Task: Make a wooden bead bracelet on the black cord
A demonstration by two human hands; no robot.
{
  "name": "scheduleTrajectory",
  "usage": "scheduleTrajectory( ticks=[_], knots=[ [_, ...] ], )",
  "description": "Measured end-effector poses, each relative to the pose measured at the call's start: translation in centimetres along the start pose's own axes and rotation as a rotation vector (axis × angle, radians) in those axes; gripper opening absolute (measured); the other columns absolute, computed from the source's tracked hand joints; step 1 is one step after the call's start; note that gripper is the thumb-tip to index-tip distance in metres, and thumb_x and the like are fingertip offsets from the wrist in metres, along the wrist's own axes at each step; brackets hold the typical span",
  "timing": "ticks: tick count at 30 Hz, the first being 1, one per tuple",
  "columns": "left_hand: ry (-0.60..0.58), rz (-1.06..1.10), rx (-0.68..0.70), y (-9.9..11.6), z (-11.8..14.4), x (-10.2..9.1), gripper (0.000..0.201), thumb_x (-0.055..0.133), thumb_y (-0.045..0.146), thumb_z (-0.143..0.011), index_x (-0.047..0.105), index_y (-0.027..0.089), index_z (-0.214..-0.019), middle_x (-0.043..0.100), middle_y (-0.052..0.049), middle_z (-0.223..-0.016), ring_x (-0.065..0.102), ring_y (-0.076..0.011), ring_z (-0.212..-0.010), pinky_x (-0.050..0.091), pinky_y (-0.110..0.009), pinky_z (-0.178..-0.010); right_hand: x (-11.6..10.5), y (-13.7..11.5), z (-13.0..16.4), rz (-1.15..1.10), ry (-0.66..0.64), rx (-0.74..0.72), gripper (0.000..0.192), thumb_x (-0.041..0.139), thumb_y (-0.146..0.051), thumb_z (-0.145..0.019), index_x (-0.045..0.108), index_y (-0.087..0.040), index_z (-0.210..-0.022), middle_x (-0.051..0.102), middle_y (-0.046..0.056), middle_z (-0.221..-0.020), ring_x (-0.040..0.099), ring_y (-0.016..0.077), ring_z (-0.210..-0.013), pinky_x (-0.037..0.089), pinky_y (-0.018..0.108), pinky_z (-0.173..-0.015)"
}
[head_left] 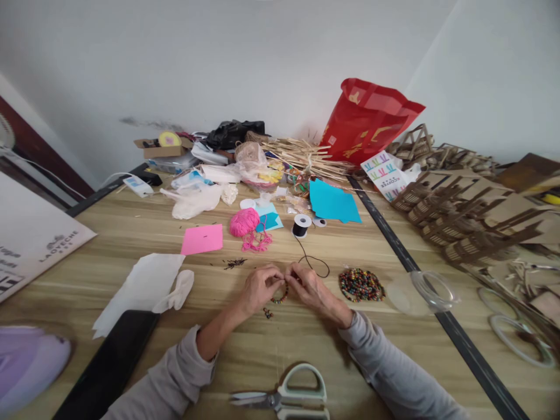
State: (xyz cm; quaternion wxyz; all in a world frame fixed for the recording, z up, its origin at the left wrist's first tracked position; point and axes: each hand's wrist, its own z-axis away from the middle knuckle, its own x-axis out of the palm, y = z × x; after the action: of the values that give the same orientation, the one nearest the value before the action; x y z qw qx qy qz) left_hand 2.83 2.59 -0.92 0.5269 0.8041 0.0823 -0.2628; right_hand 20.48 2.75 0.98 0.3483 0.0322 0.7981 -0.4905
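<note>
A: Wooden desk [306, 344], cluttered along the far edge, mostly bare at the near centre. Status of hands?

B: Left hand [258, 287] and right hand [312, 289] together at mid-desk, fingertips nearly touching. Both pinched shut on a short beaded loop [280, 297], one end each. Loop low between the thumbs, at or just above the desk surface.

A: Location of supplies?

B: Pile of coloured beads [361, 284] near the right hand, on its outer side. Black cord [317, 265] trailing from the fingertips back to its spool [301, 224] farther up the desk. Stray beads [268, 314] just below the left hand. Scissors [284, 399] at the front edge between the forearms, untouched.

A: Step in hand?

B: Judged as closing the loop: beads already strung, cord ends brought together. Knot too small to confirm.

A: Requirements for the next move?

B: Apply even tension at both ends. Hold the pinch tight enough to stop beads sliding off. For a cut, free one hand only for the scissors and leave the other clamped on the join. Avoid sweeping the stray beads off the desk.
</note>
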Motion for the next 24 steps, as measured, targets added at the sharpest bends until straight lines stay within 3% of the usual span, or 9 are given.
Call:
scheduleTrajectory(
  ticks=[5,8,12,24],
  knots=[
    [0.082,-0.076,0.113,-0.2,0.3,0.4,0.010,0.057,0.010,-0.079,0.064,0.015,-0.074,0.068,-0.007,-0.077,0.062,-0.0177,-0.075,0.048,-0.028,-0.071,1.0,1.3,-0.2,-0.348,0.028,0.251,0.027,0.050,-0.041,-0.088,0.052,-0.016,-0.076,0.046,-0.005,-0.055,0.041,0.0079,-0.046,0.031,0.020,-0.044],
    [0.098,-0.080,0.098,-0.1,0.4,0.6,0.010,0.058,0.008,-0.077,0.063,0.015,-0.071,0.067,-0.005,-0.073,0.061,-0.0164,-0.070,0.048,-0.026,-0.069,1.8,2.1,-0.3,-0.597,0.019,0.375,0.032,0.058,-0.047,-0.081,0.053,-0.016,-0.074,0.048,-0.005,-0.052,0.042,0.0067,-0.040,0.032,0.018,-0.039],
    [0.091,-0.073,0.065,0.0,0.3,0.7,0.012,0.057,0.008,-0.078,0.060,0.015,-0.068,0.064,-0.004,-0.069,0.060,-0.0152,-0.067,0.047,-0.025,-0.067,2.4,2.8,-0.3,-0.788,0.037,0.434,0.033,0.066,-0.046,-0.074,0.054,-0.015,-0.071,0.048,-0.005,-0.051,0.040,0.0053,-0.038,0.030,0.017,-0.037],
    [-0.003,-0.291,0.290,0.3,1.0,0.4,0.019,0.046,0.011,-0.089,0.059,0.015,-0.076,0.060,-0.004,-0.077,0.058,-0.0141,-0.073,0.048,-0.024,-0.067,2.0,2.8,-0.1,-0.747,-0.021,0.518,0.027,0.068,-0.038,-0.071,0.055,-0.015,-0.065,0.048,-0.005,-0.051,0.039,0.0046,-0.040,0.026,0.016,-0.036]
  ],
)
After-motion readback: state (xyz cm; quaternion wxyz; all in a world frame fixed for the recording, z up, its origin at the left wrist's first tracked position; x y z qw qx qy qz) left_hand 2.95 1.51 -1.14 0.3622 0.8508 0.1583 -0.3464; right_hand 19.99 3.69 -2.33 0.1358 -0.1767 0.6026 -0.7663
